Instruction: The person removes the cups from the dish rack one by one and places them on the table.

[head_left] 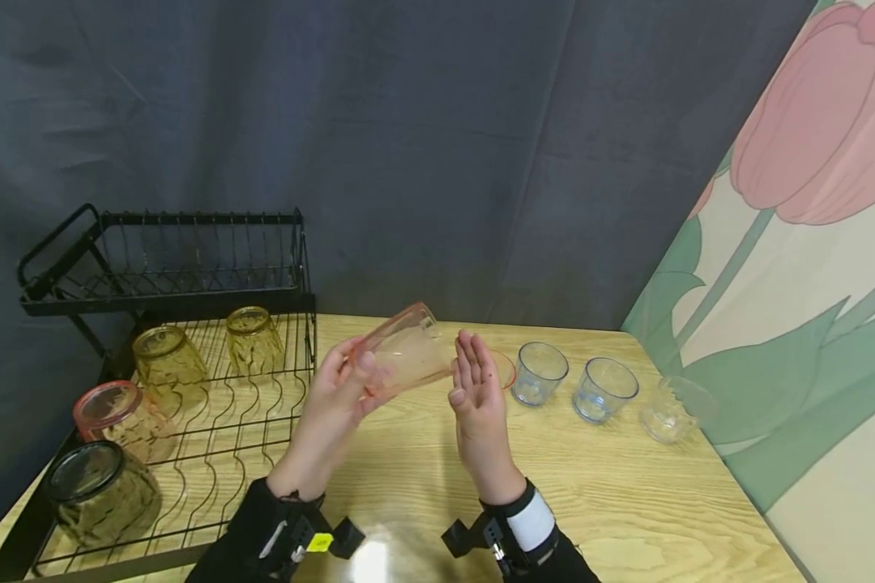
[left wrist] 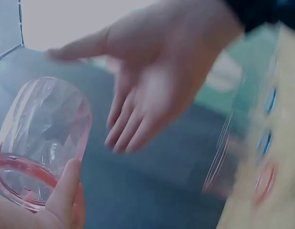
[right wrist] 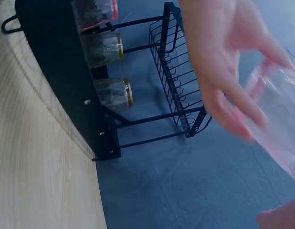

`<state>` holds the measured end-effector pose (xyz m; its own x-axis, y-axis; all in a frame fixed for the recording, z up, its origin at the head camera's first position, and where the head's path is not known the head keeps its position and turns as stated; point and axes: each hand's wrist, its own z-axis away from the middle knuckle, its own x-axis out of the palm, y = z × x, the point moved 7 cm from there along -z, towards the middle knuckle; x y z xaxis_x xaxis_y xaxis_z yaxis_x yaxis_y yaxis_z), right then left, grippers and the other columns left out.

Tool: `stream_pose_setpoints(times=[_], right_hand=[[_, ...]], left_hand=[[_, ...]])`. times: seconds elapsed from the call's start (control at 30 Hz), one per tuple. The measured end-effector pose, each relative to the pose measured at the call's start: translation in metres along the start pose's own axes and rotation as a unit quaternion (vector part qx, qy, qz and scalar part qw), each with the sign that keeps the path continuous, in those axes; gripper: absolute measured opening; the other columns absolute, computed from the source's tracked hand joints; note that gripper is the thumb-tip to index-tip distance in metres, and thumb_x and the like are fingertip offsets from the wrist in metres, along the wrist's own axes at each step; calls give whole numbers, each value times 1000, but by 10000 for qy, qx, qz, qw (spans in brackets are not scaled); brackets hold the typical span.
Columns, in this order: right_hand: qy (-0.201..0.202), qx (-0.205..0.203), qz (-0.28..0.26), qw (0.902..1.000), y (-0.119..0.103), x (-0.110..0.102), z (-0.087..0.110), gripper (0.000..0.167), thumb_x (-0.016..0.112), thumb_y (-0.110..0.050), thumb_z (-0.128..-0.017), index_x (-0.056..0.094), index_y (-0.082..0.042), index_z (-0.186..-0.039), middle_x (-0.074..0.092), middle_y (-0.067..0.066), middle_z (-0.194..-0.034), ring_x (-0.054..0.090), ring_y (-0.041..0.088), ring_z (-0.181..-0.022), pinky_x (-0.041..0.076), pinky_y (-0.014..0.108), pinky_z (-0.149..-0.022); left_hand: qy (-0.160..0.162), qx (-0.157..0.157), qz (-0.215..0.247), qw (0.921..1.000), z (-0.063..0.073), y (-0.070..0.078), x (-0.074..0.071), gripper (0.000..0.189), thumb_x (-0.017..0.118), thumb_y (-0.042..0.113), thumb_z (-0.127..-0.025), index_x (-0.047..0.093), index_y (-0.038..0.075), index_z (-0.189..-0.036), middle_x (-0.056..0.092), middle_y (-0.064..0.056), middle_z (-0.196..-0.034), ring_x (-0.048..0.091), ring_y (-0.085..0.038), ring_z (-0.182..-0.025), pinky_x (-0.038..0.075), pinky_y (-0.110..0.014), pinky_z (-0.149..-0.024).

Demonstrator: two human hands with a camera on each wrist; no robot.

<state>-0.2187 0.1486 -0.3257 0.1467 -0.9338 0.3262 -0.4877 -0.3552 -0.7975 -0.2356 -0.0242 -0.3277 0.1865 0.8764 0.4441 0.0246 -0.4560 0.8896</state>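
A clear pink glass tumbler [head_left: 408, 350] is held tilted above the table by my left hand [head_left: 333, 401], whose fingers and thumb curl round its rim end. The left wrist view shows the thumb against the glass [left wrist: 49, 119] near its red rim. My right hand [head_left: 481, 409] is raised beside the tumbler's other end, palm bared and fingers straight, holding nothing. Whether it touches the glass cannot be told in the head view; in the left wrist view a gap separates the right hand [left wrist: 157, 90] from it. Behind the right fingers, another pink-rimmed glass [head_left: 510, 370] is partly hidden.
On the left stands a black wire dish rack [head_left: 189, 389] with upturned amber glasses [head_left: 255, 344], a red-rimmed glass [head_left: 124, 421] and a dark-rimmed one [head_left: 105, 494]. Two blue-rimmed glasses [head_left: 541, 374] and a clear glass [head_left: 674, 409] line the table [head_left: 423, 486] at right. A dark curtain hangs behind.
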Motion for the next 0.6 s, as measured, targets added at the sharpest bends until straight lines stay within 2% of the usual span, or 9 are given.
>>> stream_pose_setpoints(times=[0.1,0.2,0.33,0.4,0.6], right_hand=[[144,4,-122,9998,0,1,0,118,76,-54,-77,7,7,-151,12,26,-158,13,33,-147,23,27,-117],[213,-151,-345,9991,-2,2,0,113,79,-54,-73,19,0,-151,19,22,-157,24,28,-144,31,27,-113],[128,-331,-634,9974,-2,5,1,96,81,-53,-72,36,-12,-146,34,11,-153,35,22,-138,37,31,-110],[73,-382,-741,9965,-3,6,1,90,80,-53,-73,39,-15,-145,39,7,-150,39,21,-136,38,32,-109],[-138,-399,-910,9950,-7,6,0,77,80,-43,-79,46,-12,-140,48,5,-144,42,21,-134,38,32,-109]], left_hand=[[-309,-182,383,9986,0,-16,24,65,67,37,-92,37,4,-139,53,-11,-115,60,-16,-96,57,-28,-81],[-555,-301,632,9960,4,-27,40,76,70,45,-88,36,2,-140,47,-17,-129,61,-20,-104,57,-29,-84],[-697,-293,948,9926,10,-37,48,76,69,49,-87,34,3,-137,43,-19,-136,62,-21,-105,56,-31,-86],[-762,-253,1075,9910,13,-40,50,72,68,48,-88,34,5,-135,42,-19,-137,62,-21,-105,57,-33,-87],[-836,-317,1190,9889,19,-49,50,68,67,49,-88,35,7,-131,41,-18,-137,63,-21,-107,56,-34,-88]])
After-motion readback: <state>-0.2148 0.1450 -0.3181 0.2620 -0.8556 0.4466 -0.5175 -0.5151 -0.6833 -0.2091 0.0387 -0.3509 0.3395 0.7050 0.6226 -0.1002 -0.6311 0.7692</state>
